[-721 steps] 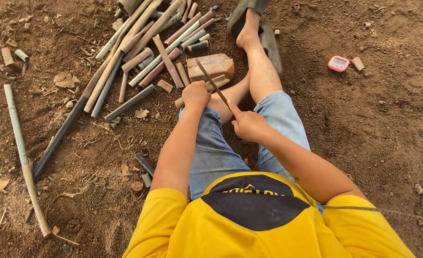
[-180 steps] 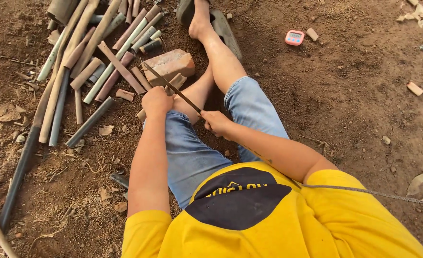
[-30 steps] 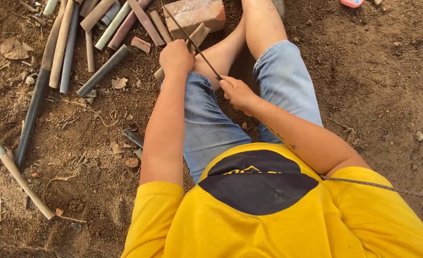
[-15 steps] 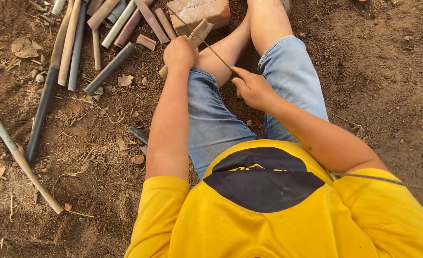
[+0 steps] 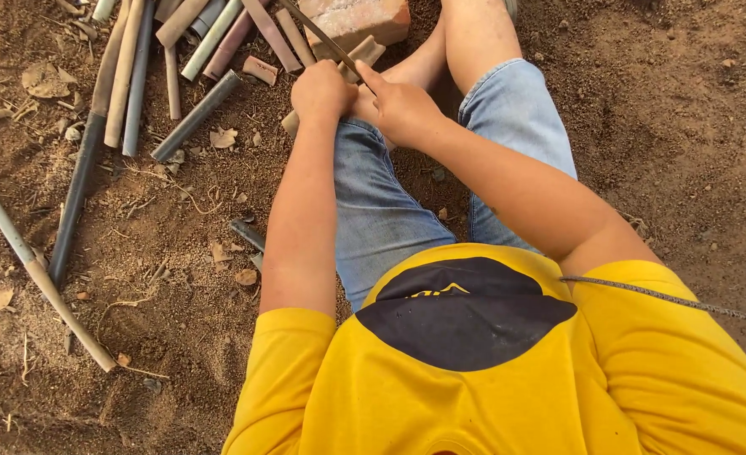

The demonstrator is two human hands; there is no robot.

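I sit on bare earth in a yellow shirt and denim shorts, legs stretched forward. My left hand [image 5: 322, 91] is closed around a short split bamboo piece [image 5: 371, 50] that rests by my knee. My right hand [image 5: 402, 109] is pressed right beside it, gripping a thin dark blade-like strip [image 5: 318, 34] that slants up to the left across the bamboo. A reddish brick [image 5: 364, 17] lies just beyond both hands.
Several cut bamboo sticks [image 5: 128, 76] lie in a loose pile at the upper left. A long pale pole [image 5: 36, 270] crosses the ground at the left. A dark tube piece [image 5: 246, 234] sits beside my left thigh. Dry leaves and chips litter the soil.
My right hand has moved up and left until it sits against the left hand, pushing the thin strip along the bamboo piece. The view has tilted slightly nearer.
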